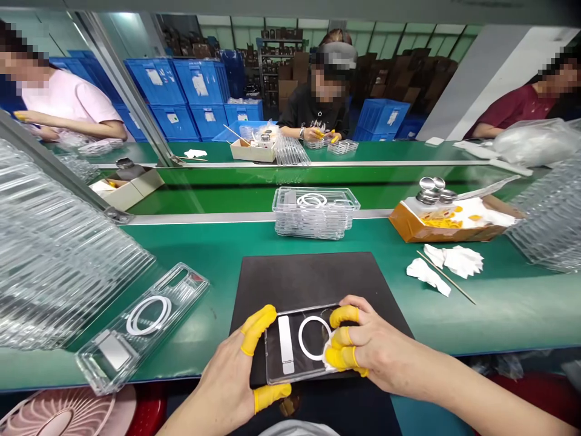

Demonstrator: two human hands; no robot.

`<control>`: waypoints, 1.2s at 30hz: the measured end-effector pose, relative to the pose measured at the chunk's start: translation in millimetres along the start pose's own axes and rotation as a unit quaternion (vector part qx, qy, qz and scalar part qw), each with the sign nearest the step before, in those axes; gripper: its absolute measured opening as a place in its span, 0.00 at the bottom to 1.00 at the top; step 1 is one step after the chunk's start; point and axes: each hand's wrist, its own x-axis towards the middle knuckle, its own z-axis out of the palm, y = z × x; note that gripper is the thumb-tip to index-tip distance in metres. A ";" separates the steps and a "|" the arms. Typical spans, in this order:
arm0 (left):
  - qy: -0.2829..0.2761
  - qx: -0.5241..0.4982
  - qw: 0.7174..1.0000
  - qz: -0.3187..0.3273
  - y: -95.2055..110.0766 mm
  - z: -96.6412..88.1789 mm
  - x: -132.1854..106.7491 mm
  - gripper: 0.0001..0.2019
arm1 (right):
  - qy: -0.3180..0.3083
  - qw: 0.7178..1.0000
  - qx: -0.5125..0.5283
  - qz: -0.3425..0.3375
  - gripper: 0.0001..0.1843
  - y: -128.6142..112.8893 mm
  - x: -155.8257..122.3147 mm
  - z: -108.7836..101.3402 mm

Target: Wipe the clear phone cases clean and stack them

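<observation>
Case: a clear phone case (297,342) lies flat on the near part of a black mat (313,278), with a white ring (315,337) and a white strip (285,344) showing through it.
Left hand: the left hand (236,375), in yellow finger cots, is clamped on the case's left edge, thumb on top and 1 finger at the near edge.
Right hand: the right hand (367,345) has 3 cotted fingers closed on a white cloth (327,357), pressing it on the case just beside the ring.
Bench: the mat rests on a green bench (218,254).
Left of mat: a clear tray (140,327) holds another case; beyond it, rows of clear trays (59,260).
Behind mat: a stack of clear trays (315,212).
Right of mat: white wipes (447,263), a thin stick (447,278) and a cardboard box (408,227).
Across the bench: 3 co-workers sit.
</observation>
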 end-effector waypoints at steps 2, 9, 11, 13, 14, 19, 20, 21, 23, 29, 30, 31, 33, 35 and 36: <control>0.001 -0.002 1.000 0.001 0.0 -0.5 0.1 0.54 | 0.024 1.000 -0.015 0.001 0.15 2.4 -7.4 -4.4; 0.013 -0.015 1.000 -0.011 2.7 -2.2 2.8 0.55 | 0.214 0.963 -0.099 0.131 0.09 0.9 -15.5 -0.6; 0.008 -0.020 1.000 -0.020 3.9 -2.8 3.8 0.56 | 0.223 0.959 -0.096 0.145 0.08 -5.8 -6.5 9.5; -0.002 -0.024 0.999 -0.025 4.6 -3.1 4.4 0.56 | 0.195 0.974 -0.055 0.105 0.10 -10.9 0.2 17.5; -0.006 -0.024 0.999 -0.025 4.8 -3.1 4.3 0.55 | 0.179 0.980 -0.033 0.079 0.11 -11.3 1.1 19.5; -0.018 -0.015 0.999 -0.031 5.1 -2.1 2.7 0.56 | 0.212 0.968 -0.083 0.109 0.12 -0.7 -0.1 19.6; -0.016 -0.013 0.999 -0.032 5.5 -2.1 2.7 0.57 | 0.226 0.960 -0.102 0.129 0.12 -1.7 3.2 21.2; -0.013 -0.011 0.999 -0.031 6.1 -2.2 2.8 0.57 | 0.238 0.956 -0.110 0.136 0.11 -4.9 7.5 23.6; -0.009 -0.008 1.000 -0.025 7.0 -2.8 3.3 0.57 | 0.238 0.961 -0.093 0.108 0.12 -14.6 15.5 29.3; -0.015 -0.008 1.000 -0.017 6.3 -3.5 3.8 0.57 | 0.228 0.968 -0.076 0.077 0.13 -6.4 4.0 26.3; -0.016 -0.007 1.000 -0.019 6.2 -3.6 3.7 0.58 | 0.238 0.962 -0.091 0.102 0.12 -1.9 3.8 25.1; -0.017 -0.006 1.000 -0.021 6.3 -3.9 3.7 0.58 | 0.242 0.958 -0.101 0.120 0.11 0.4 6.3 25.0; -0.018 -0.007 1.000 -0.022 6.8 -4.6 3.9 0.58 | 0.235 0.961 -0.094 0.113 0.12 -3.0 17.0 28.1; -0.016 -0.012 1.000 -0.020 7.5 -5.0 4.2 0.59 | 0.215 0.972 -0.064 0.067 0.14 -13.4 27.1 33.0; -0.013 -0.014 1.000 -0.018 7.7 -4.9 4.3 0.59 | 0.203 0.977 -0.048 0.044 0.15 -18.5 28.4 34.7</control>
